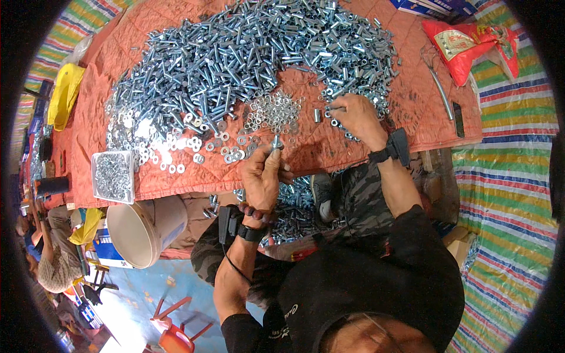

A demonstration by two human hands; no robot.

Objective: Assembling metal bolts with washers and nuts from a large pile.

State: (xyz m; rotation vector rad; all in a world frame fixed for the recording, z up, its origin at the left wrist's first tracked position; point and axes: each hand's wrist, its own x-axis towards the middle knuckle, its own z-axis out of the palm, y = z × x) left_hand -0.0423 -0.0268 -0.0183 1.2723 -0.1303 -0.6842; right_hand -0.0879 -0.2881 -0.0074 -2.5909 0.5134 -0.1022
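Note:
My left hand is closed at the table's near edge, with a bolt upright between thumb and fingers. Its threaded end points away from me, and a washer seems to sit around it. At the right-hand pile, my right hand pinches a small grey piece at its fingertips that looks like a metal sleeve. One loose sleeve stands on the cloth between my hands. Just beyond the bolt lies a heap of spring washers. Flat washers spread out to its left.
A large pile of bolts and one of sleeves cover the far side of the orange cloth. A clear box of small parts stands at left above a white bucket. A red bag lies at right.

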